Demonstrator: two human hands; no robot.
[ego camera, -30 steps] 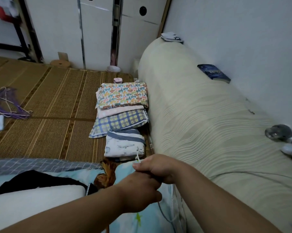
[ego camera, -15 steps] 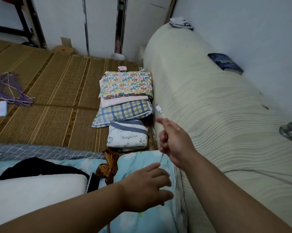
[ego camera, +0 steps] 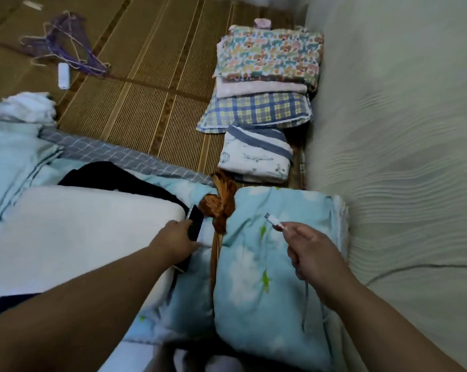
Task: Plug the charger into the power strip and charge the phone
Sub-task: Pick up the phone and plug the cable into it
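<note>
A black phone [ego camera: 195, 220] lies between the white pillow [ego camera: 74, 232] and the light blue pillow [ego camera: 267, 264]. My left hand [ego camera: 174, 238] is closed around the phone's lower part, and its upper end sticks out past my fingers. My right hand [ego camera: 311, 252] pinches the white charging cable just behind its connector [ego camera: 273, 220], which points up and left over the blue pillow. The cable [ego camera: 306, 299] hangs down below my right hand. No power strip or charger plug is in sight.
Folded patterned cloths [ego camera: 267, 84] are stacked on the woven mat [ego camera: 135, 89] beside the cream ribbed sofa [ego camera: 404, 130]. Purple hangers [ego camera: 65, 49] and a small white roll [ego camera: 63, 76] lie far left. An orange-brown fan [ego camera: 221, 208] rests between the pillows.
The view tilted down. My right hand dropped with the cable end from beside the sofa to over the blue pillow. My left hand went left and took hold of the phone.
</note>
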